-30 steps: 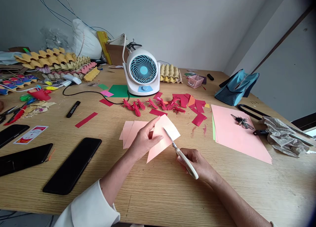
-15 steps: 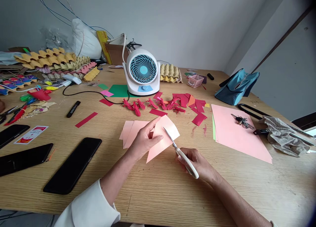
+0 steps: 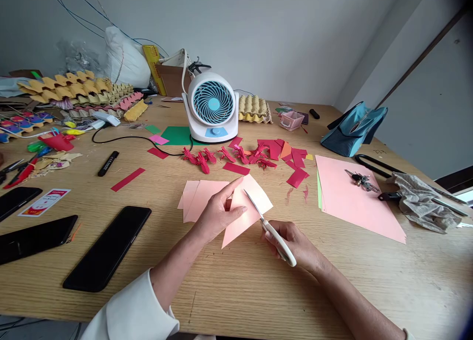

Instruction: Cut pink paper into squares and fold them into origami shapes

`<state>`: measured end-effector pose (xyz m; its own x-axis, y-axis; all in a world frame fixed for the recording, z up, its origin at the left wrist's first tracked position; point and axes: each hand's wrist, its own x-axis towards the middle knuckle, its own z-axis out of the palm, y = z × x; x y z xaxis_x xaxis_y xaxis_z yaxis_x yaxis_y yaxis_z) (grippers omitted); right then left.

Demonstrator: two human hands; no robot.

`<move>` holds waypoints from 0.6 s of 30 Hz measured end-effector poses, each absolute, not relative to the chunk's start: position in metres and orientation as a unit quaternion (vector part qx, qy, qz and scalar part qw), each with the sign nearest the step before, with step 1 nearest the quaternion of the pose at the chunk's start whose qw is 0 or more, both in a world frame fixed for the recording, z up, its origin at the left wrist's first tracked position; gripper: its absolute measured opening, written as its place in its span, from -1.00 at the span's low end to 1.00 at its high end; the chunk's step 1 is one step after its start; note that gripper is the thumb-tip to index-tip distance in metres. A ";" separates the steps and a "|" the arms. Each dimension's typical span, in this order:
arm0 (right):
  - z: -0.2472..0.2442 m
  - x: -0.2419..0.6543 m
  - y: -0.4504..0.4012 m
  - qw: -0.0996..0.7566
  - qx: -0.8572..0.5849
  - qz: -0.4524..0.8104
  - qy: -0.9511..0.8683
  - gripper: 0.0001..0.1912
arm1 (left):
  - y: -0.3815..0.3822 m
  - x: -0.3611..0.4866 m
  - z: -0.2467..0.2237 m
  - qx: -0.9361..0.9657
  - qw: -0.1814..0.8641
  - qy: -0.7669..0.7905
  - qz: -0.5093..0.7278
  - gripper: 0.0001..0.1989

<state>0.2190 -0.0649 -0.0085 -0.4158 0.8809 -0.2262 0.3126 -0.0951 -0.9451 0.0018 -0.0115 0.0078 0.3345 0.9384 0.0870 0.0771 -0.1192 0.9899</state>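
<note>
A piece of pink paper (image 3: 240, 221) is pinched between the thumb and fingers of my left hand (image 3: 218, 212), raised a little above the table. My right hand (image 3: 291, 244) grips white-handled scissors (image 3: 279, 241), whose blades lie across the paper and point up and left. A cut runs into the paper from its right side along the blades. Behind my left hand, several cut pink paper pieces (image 3: 201, 197) rest overlapping on the wood. Small folded red paper shapes (image 3: 203, 160) and red paper scraps (image 3: 297, 176) lie just beyond the paper.
A white fan (image 3: 213, 106) stands at the back centre. Large pink sheets (image 3: 354, 197) with keys (image 3: 362, 180) on top lie at the right, near a blue bag (image 3: 354, 130). Black phones (image 3: 109, 246) and a marker (image 3: 108, 163) are at the left. Egg trays (image 3: 74, 91) are stacked at the back left.
The scissors have cut slightly further into the pink paper, and its cut part has shifted a little right and down. Both hands keep their hold.
</note>
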 end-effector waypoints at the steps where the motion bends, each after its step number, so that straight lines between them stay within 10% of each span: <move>1: -0.008 0.219 -0.065 0.252 -0.478 0.564 -0.624 -0.59 | -0.011 0.002 0.008 0.627 0.524 0.407 0.410 -0.29; 18: -0.007 0.218 -0.067 0.264 -0.494 0.543 -0.626 -0.54 | -0.010 0.002 0.008 0.605 0.562 0.377 0.420 -0.21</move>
<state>0.2184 -0.0671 -0.0071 -0.3735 0.9046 -0.2053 0.3314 -0.0765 -0.9404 0.0024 -0.0099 0.0076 0.3631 0.9279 0.0843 -0.0160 -0.0842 0.9963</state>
